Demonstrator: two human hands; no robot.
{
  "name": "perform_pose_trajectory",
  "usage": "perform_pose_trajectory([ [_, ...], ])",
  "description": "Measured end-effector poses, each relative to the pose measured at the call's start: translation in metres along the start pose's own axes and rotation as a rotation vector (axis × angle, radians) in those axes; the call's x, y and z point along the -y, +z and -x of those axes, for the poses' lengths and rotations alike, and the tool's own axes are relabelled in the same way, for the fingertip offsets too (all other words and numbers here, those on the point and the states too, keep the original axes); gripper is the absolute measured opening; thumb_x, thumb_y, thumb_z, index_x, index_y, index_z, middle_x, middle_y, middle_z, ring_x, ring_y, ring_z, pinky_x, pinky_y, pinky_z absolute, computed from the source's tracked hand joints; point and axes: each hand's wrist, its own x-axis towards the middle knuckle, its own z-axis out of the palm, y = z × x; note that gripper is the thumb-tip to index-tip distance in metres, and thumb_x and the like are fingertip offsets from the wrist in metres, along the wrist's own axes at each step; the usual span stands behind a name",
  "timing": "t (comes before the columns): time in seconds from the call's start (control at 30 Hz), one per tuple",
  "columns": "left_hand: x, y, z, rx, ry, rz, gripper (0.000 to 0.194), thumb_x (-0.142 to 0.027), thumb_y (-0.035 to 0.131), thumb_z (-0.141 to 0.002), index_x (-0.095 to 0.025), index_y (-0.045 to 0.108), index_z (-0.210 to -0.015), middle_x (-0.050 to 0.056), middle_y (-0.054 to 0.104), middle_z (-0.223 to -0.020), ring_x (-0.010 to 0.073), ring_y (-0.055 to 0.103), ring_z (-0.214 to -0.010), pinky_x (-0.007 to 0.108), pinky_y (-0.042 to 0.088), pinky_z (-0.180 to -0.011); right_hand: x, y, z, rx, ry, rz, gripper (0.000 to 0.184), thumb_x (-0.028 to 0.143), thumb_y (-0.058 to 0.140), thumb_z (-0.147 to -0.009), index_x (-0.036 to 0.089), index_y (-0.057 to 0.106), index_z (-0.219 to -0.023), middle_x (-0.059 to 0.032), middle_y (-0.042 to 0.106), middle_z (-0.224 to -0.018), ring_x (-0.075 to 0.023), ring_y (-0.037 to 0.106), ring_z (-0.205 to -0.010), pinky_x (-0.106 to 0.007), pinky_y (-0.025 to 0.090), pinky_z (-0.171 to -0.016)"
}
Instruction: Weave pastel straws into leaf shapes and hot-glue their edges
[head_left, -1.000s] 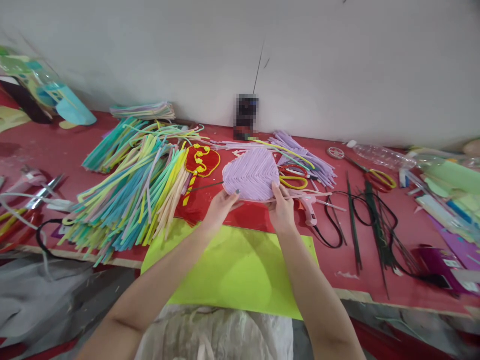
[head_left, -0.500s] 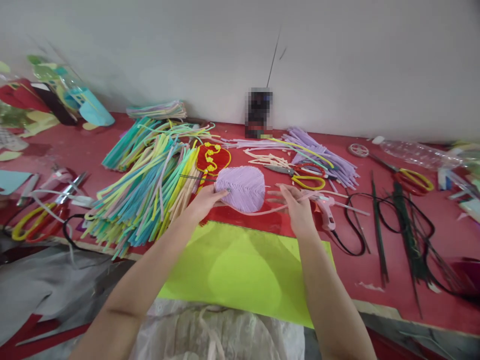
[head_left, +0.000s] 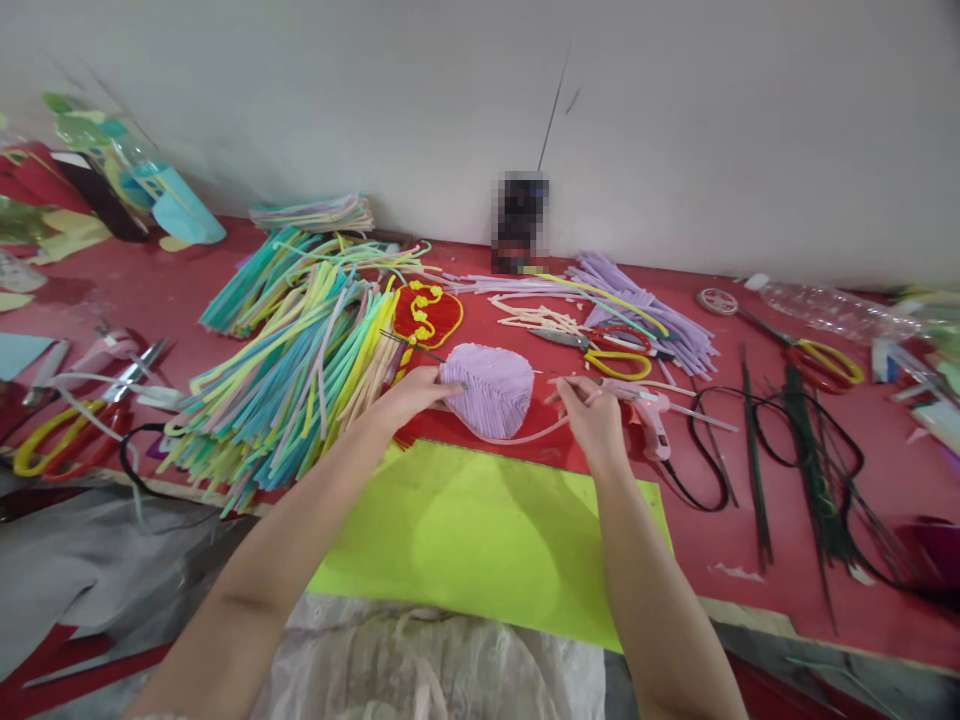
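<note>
Head view. We see the left hand (head_left: 409, 395) gripping the left edge of a lilac heart-shaped piece woven from fuzzy pipe cleaners (head_left: 491, 388), thumb and fingers closed on it. The piece sits low over the red tabletop (head_left: 750, 585), just beyond the far edge of a lime-green rectangular sheet (head_left: 480, 540); whether it rests on the table or is held just above it, we cannot tell.

We see the right hand (head_left: 592, 415) pinched on a thin pale-pink pipe-cleaner strand (head_left: 517, 437) that loops from under the heart's lower edge up to the fingertips. The hand is just right of the heart, not touching it.

Just beside the right hand lies a pink hot-glue gun (head_left: 651, 412) with a black cord (head_left: 697, 470) curling away to the right. Behind the heart lie yellow-and-red-handled scissors (head_left: 607, 355) and a loose bundle of lilac pipe cleaners (head_left: 645, 310). Left of the heart we note a large fanned heap of blue, green, yellow and cream pipe cleaners (head_left: 292, 370), and between heap and heart a red flat ornament with yellow trim (head_left: 426, 312). Dark green wire stems (head_left: 757, 460) lie well to the right.
</note>
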Motion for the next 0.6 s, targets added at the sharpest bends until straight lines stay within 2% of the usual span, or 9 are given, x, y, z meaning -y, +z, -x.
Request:
perform_pose_trajectory([
  [0.3, 0.0, 0.001, -0.003, -0.092, -0.053, 0.03, 0.028, -0.022, 0.079, -0.063, -0.014, 0.071, -0.088, 0.01, 0.074, -0.087, 0.0217, 0.07, -0.078, 0.033, 0.057, -0.071, 0.002, 0.0, 0.001, 0.008, 0.018, 0.098, 0.029, 0.044, 0.052, -0.079, 0.02, 0.069, -0.083, -0.0031, 0.07, -0.067, -0.0156, 0.056, -0.057, -0.026, 0.037, -0.055],
  [0.43, 0.001, 0.0, 0.003, -0.127, -0.038, 0.086, 0.025, -0.02, 0.073, -0.068, -0.015, 0.07, -0.092, 0.011, 0.074, -0.092, 0.0219, 0.07, -0.082, 0.034, 0.057, -0.077, 0.001, 0.001, 0.002, 0.006, 0.012, 0.118, 0.03, 0.046, 0.053, -0.078, 0.02, 0.069, -0.079, -0.0031, 0.069, -0.064, -0.0158, 0.055, -0.054, -0.026, 0.036, -0.053],
  [0.6, 0.0, 0.001, 0.011, -0.156, -0.036, 0.119, 0.018, -0.018, 0.066, -0.073, -0.015, 0.069, -0.09, 0.01, 0.074, -0.086, 0.0231, 0.07, -0.083, 0.036, 0.057, -0.08, -0.003, 0.003, 0.001, 0.002, -0.016, 0.082, 0.035, 0.053, 0.055, -0.077, 0.02, 0.067, -0.074, -0.003, 0.068, -0.061, -0.0148, 0.053, -0.05, -0.027, 0.037, -0.052],
])
